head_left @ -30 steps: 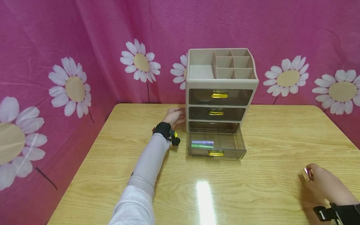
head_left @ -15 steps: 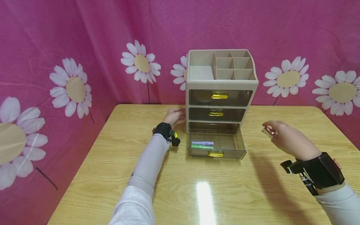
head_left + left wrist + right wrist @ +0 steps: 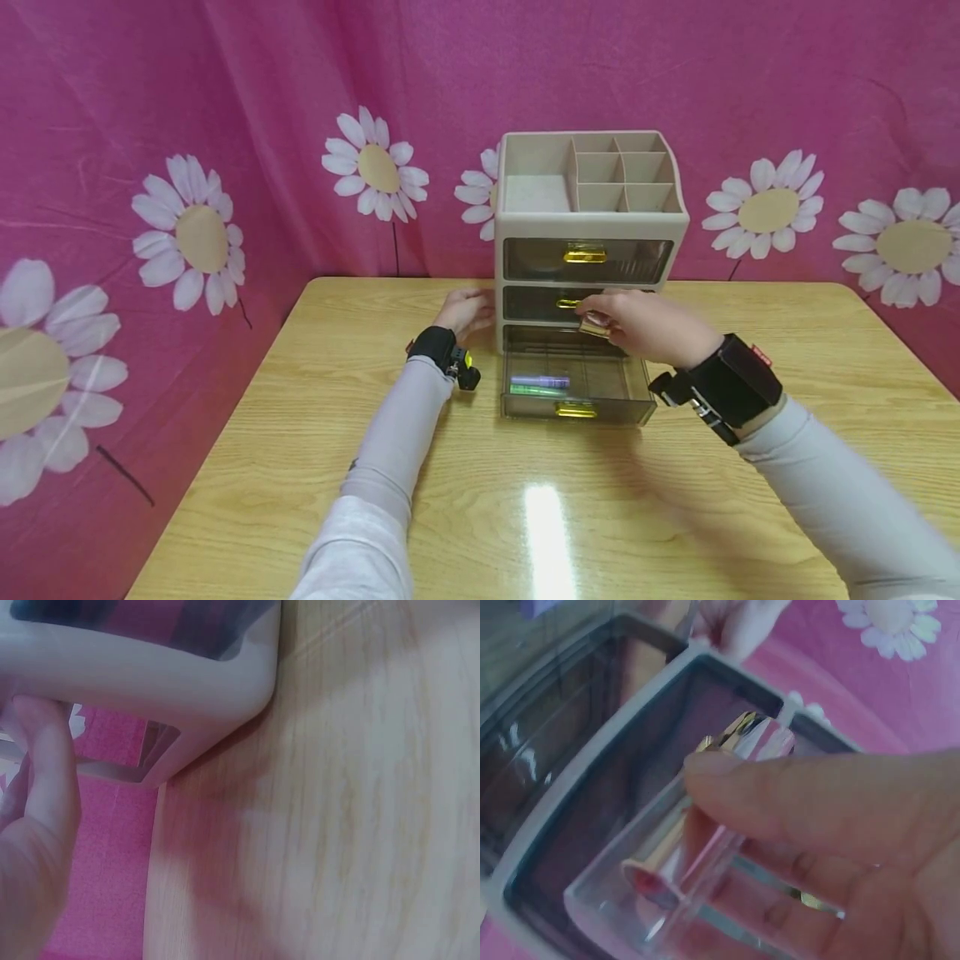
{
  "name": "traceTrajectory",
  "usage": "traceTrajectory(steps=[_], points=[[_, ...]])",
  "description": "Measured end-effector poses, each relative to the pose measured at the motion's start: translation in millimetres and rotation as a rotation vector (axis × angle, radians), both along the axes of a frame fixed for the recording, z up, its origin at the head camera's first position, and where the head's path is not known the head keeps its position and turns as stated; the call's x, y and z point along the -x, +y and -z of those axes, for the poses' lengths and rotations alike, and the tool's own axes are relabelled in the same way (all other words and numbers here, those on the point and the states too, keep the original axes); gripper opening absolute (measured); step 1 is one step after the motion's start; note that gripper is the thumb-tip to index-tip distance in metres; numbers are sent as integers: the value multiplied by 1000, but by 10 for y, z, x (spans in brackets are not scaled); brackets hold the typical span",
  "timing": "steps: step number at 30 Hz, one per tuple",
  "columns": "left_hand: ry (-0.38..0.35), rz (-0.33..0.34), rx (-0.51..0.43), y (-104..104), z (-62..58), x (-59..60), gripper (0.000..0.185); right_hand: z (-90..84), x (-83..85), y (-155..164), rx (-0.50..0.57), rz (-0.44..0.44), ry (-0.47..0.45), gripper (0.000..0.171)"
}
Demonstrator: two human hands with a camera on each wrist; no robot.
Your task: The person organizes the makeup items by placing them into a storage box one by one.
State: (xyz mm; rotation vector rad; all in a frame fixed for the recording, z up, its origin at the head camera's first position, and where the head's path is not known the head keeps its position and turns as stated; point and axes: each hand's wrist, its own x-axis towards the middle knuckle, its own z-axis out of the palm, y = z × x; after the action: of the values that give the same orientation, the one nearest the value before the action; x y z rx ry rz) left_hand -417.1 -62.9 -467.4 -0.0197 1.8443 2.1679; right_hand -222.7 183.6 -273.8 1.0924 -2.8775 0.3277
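Observation:
My right hand pinches a lipstick with a clear cap, gold inside and a red tip, between thumb and fingers. In the head view this hand is above the pulled-out bottom drawer of a beige organizer, overlapping the middle drawer front. A purple tube and a green tube lie side by side in that drawer, at its left. My left hand rests with extended fingers at the organizer's left side; part of its fingers is hidden. The left wrist view shows a finger against the beige wall.
Both upper drawers with gold handles are closed. Divided compartments form the organizer's top. It stands on a wooden table, near the back edge, before a pink flowered cloth.
My right hand has carried the lipstick from the table's right side leftward and away from me to above the pulled-out drawer. The left hand stays at the organizer's side.

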Motion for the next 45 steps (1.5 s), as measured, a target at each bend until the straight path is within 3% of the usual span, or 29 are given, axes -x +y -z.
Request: traceTrajectory(steps=[1,4,12,14,15,21,22,25,29,31,37,40,44,45], points=[[5,3,-6,-9,169,166,31,20,27,-50,-3,-9,-3,39],[-2,-9,13,-8,269,266,31,96,127,-184,-12,-52,-14,37],[3,2,4,2,24,50,34,305,410,-440,-70,-177,-78,39],[8,13,-13,-6,53,74,34,362,459,-491,-93,-193,-101,39],[-4,4,3,2,-76,-54,35,389,481,-516,-104,-202,-117,40],[19,-2,-8,11,75,87,32,521,572,-641,-169,-185,-205,41],[28,2,-20,8,206,221,30,539,585,-658,-183,-178,-214,42],[14,-1,-21,17,122,133,30,580,616,-696,-223,-179,-223,42],[-4,-30,19,42,-129,-117,31,639,659,-726,-268,-193,-239,44],[0,-39,26,41,-151,-147,30,667,676,-739,-276,-201,-269,47],[24,-17,9,16,213,184,28,744,703,-737,-265,-220,-347,52],[1,-41,39,32,245,231,30,777,716,-726,-253,-223,-350,51],[1,-42,30,33,44,42,29,842,741,-709,-223,-246,-319,48],[4,-41,27,34,-79,-78,28,864,749,-704,-214,-249,-310,47]])
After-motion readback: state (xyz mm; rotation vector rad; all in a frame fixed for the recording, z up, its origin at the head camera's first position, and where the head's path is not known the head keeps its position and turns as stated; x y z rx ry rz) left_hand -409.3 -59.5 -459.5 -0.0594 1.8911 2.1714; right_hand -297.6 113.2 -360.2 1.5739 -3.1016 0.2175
